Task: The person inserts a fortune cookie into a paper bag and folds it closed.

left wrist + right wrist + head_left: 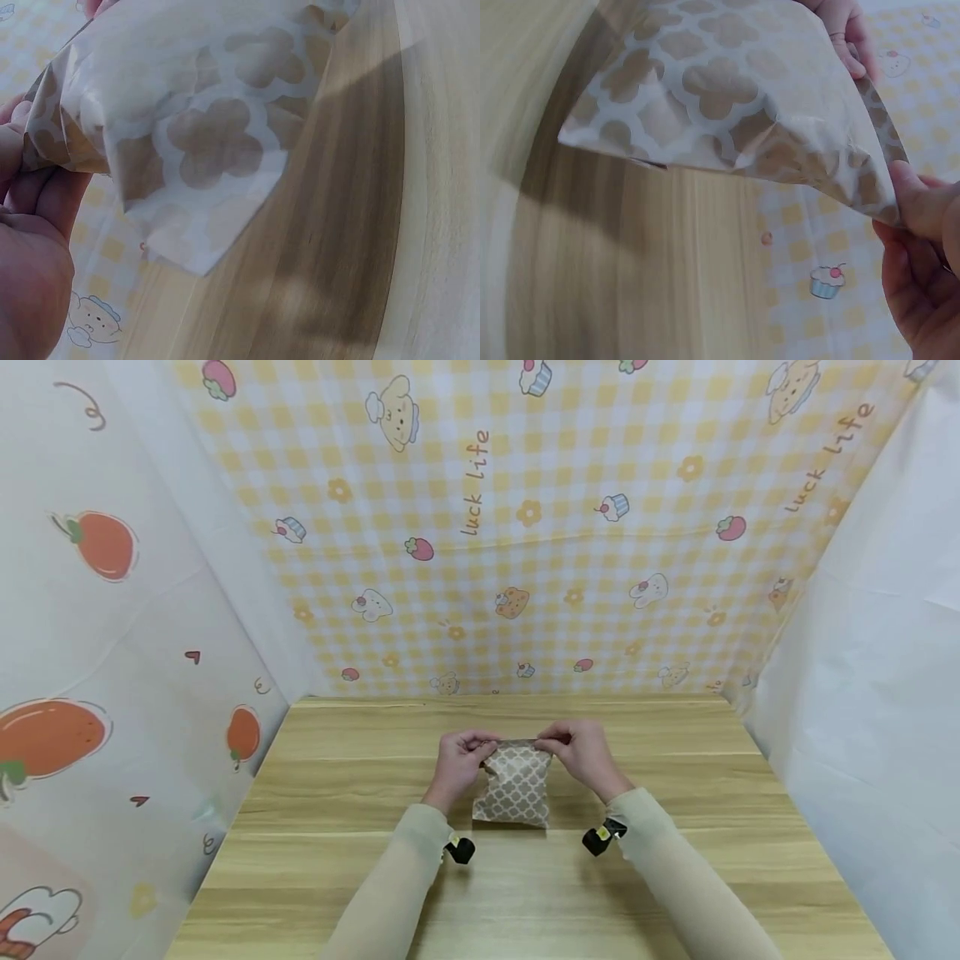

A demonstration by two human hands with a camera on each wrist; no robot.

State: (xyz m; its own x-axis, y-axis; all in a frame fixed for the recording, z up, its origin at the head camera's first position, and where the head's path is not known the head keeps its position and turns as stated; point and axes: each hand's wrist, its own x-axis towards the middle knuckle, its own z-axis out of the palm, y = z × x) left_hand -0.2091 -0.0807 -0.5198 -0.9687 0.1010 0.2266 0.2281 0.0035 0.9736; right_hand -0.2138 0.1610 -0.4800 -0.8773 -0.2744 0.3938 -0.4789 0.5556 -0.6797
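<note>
A brown paper bag [516, 785] with a white lattice pattern hangs upright between both hands, its top edge toward the back of the table. My left hand [457, 762] pinches the top left corner between thumb and fingers. At the top right corner my right hand [583, 756] pinches the paper the same way. In the right wrist view a narrow darker strip of the paper bag [731, 97] shows along the top edge between the two hands. Creases run down the side of the bag [217, 142] in the left wrist view. Whatever the bag holds is hidden.
The wooden table [337, 877] spreads around the hands. Behind it hangs a yellow checked cloth [570, 543] with cartoon prints. White sheets [870, 693] close off both sides. Small black cameras [461, 850] sit on the wrists, below the cuffs of the light sleeves.
</note>
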